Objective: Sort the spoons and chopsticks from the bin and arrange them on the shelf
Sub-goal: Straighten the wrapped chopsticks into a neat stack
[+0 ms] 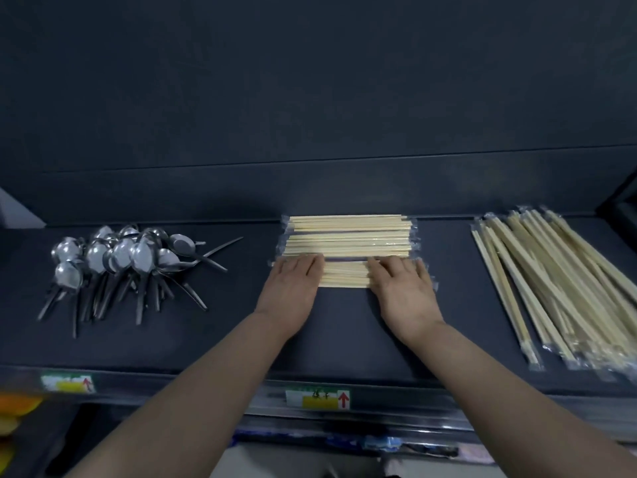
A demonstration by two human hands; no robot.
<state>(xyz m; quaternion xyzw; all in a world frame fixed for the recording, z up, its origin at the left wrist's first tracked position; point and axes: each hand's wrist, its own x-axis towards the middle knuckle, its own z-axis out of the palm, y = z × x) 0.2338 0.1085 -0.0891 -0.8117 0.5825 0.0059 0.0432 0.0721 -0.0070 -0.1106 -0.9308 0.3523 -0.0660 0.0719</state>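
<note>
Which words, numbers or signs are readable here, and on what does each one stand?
On the dark shelf edge, the white, green and yellow middle paper label: a red arrow pointing up; dark handwritten characters, too blurred to read.
The similar left paper label: a red arrow pointing up; the rest is too blurred to read.
The clear-wrapped wooden chopsticks: no print can be made out.
</note>
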